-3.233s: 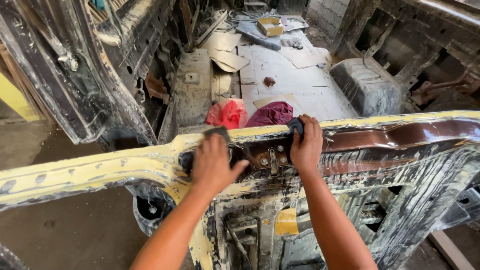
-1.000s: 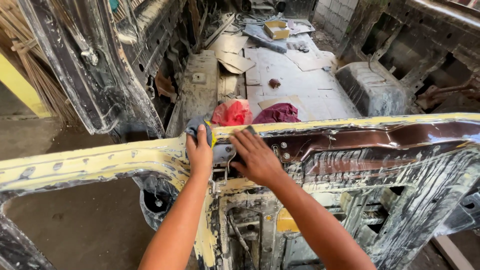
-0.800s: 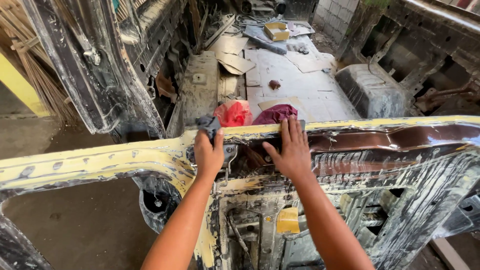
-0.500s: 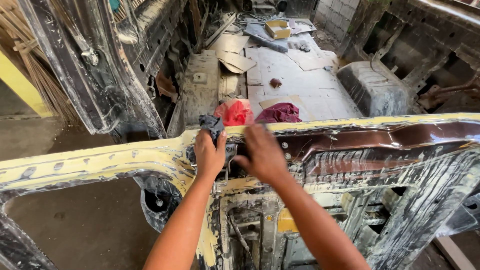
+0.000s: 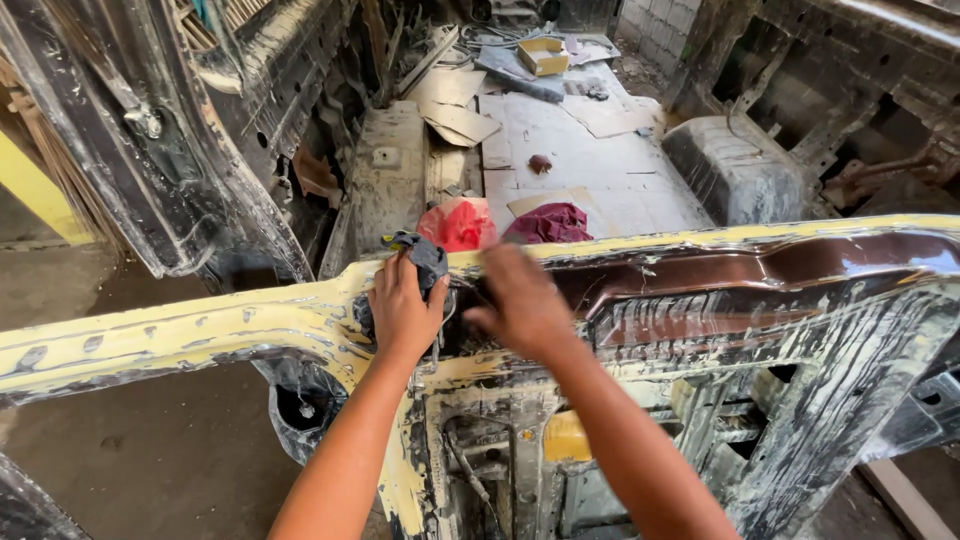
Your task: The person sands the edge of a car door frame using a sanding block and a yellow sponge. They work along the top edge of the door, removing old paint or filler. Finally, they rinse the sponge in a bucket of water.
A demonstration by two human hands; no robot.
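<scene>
Since half a second back the right hand [image 5: 522,305] has barely shifted; it stays blurred, fingers loosely spread over the yellow-and-brown body rail [image 5: 760,270], holding nothing I can tell. The left hand [image 5: 400,310] still pins a crumpled dark grey rag [image 5: 425,255] on the rail's top edge. Beyond lie a red cloth [image 5: 460,222], a maroon cloth [image 5: 550,222] and cardboard scraps [image 5: 455,105].

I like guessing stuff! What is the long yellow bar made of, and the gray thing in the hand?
The yellow bar looks like metal: stiff pressed ridges, with paint scraped off to brown. The gray thing gripped by the left hand looks like cloth, probably a soft rag, because it bunches and folds.
</scene>
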